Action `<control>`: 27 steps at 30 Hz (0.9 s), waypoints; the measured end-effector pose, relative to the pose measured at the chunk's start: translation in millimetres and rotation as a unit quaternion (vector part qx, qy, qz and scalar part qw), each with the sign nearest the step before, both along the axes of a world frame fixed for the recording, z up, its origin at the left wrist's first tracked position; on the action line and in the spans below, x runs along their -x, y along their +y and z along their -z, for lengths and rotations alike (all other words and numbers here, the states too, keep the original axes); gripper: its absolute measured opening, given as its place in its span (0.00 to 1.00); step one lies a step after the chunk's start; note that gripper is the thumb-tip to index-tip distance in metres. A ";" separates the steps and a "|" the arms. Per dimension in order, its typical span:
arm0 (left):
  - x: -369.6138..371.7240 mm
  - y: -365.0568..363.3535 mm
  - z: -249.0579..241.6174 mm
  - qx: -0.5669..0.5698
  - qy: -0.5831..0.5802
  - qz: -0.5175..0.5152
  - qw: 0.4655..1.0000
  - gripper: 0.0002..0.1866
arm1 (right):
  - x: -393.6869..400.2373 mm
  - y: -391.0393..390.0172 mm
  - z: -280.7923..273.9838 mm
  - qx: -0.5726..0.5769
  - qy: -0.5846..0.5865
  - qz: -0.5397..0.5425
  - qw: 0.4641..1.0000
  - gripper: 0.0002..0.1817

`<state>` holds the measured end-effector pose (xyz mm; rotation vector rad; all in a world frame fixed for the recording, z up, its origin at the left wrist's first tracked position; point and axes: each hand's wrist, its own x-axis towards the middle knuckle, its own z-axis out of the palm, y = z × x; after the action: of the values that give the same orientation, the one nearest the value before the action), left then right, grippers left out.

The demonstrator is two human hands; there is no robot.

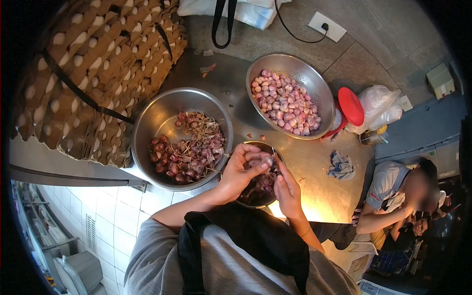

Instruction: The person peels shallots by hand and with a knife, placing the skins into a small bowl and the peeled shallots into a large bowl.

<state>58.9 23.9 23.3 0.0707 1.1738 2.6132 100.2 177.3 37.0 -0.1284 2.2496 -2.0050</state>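
Over a small bowl [256,201] of dark shallot skins, my left hand [242,169] pinches a small shallot [268,161]. Close on its right, my right hand [288,189] is closed on a small knife [274,151], whose thin blade points up beside the shallot. To the left stands a large steel bowl [142,162] with unpeeled shallots [189,167] and dry roots and skins. Behind my hands, a steel colander [319,88] holds many peeled pink shallots [287,105].
Egg trays [103,73] tied with black straps are stacked at the upper left. A red lid [350,107], a plastic bag [378,108] and a crumpled cloth [340,165] are on the right. Another person [393,191] is at the far right. Scraps dot the metal table [314,196].
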 end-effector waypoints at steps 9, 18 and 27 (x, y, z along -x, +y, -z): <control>-0.5 -0.6 0.8 -0.079 -0.046 0.064 0.994 0.13 | 4.3 2.7 -6.4 0.067 -0.044 0.027 0.996 0.22; 1.7 1.0 -0.3 -0.021 -0.047 0.037 0.998 0.12 | -1.0 3.8 -9.4 0.102 -0.056 -0.011 0.993 0.22; 0.1 -2.8 -5.6 -0.060 -0.031 0.068 0.995 0.11 | 4.7 10.6 3.7 0.108 -0.055 0.050 0.991 0.21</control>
<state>58.8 21.2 28.9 0.0906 0.9549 2.5442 95.6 187.8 33.3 0.0737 2.0058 -2.2445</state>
